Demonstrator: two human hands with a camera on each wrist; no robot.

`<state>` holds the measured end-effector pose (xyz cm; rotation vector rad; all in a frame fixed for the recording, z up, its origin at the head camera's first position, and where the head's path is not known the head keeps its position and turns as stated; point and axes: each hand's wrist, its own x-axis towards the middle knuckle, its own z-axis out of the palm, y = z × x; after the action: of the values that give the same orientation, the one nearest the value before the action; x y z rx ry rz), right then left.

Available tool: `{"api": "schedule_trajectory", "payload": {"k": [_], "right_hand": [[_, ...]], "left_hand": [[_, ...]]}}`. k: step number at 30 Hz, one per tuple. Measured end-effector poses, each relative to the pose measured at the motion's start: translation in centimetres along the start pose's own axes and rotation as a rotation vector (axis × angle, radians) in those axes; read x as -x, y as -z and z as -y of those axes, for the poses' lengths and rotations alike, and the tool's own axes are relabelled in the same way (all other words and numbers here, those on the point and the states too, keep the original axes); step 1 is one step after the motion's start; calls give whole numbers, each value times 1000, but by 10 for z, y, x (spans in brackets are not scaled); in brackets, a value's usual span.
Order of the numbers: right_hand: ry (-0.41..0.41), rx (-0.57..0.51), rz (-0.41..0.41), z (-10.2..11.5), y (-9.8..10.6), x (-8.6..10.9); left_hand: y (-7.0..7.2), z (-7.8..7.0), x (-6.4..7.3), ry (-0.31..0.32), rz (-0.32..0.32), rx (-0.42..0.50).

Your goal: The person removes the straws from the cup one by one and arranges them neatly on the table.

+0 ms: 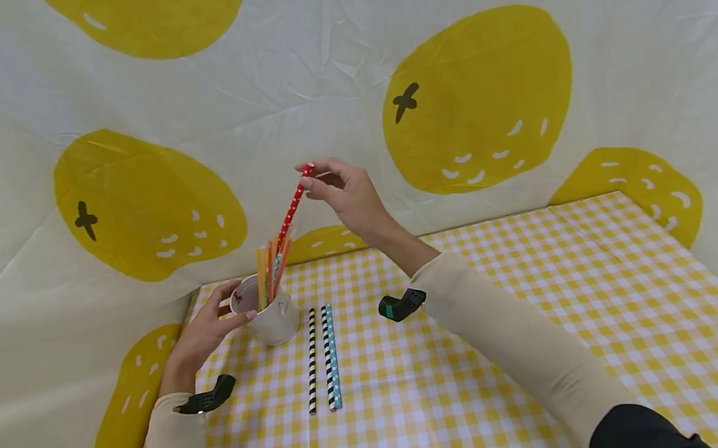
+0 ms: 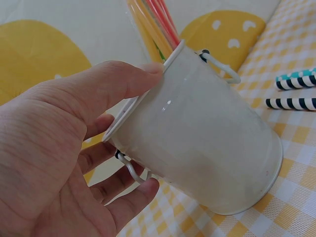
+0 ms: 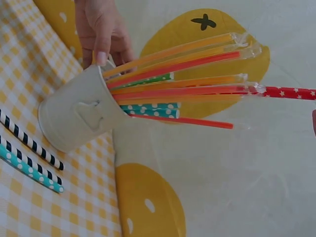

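Observation:
My left hand point(image 1: 209, 326) grips a white metal bucket point(image 2: 197, 133) at its rim, thumb on the near side and fingers by one small handle. The bucket leans a little on the table. Orange, yellow and red plastic-wrapped straws point(image 3: 177, 61) stand in it, with teal dotted straws point(image 3: 150, 109) and a green one point(image 3: 155, 78). Above the bucket, my right hand point(image 1: 348, 195) pinches the top end of a red paper straw with white stars point(image 1: 294, 206). That straw's lower end overlaps the bunch.
Right of the bucket, two black-and-white striped straws point(image 1: 312, 361) and a teal dotted straw point(image 1: 333, 355) lie side by side on the yellow checked tablecloth point(image 1: 495, 389). A pale curtain with yellow fruit prints point(image 1: 308, 69) hangs behind the table and along its left side.

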<state>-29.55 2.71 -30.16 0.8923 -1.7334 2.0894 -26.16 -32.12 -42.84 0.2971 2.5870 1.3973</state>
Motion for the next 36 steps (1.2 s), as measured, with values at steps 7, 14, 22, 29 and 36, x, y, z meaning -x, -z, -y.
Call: {"api": "schedule_trajectory", "payload": {"k": [7, 14, 22, 29, 36], "right_hand": [[62, -121, -30, -15, 12, -12], [88, -147, -116, -12, 23, -14], [115, -124, -205, -12, 33, -11], [66, -25, -145, -22, 41, -4], [-149, 73, 53, -36, 48, 11]], "left_hand": [[0, 0, 0, -4, -1, 5], [1, -2, 0, -3, 5, 6], [1, 0, 2, -12, 5, 5], [2, -2, 1, -11, 3, -3], [2, -2, 2, -6, 3, 9]]}}
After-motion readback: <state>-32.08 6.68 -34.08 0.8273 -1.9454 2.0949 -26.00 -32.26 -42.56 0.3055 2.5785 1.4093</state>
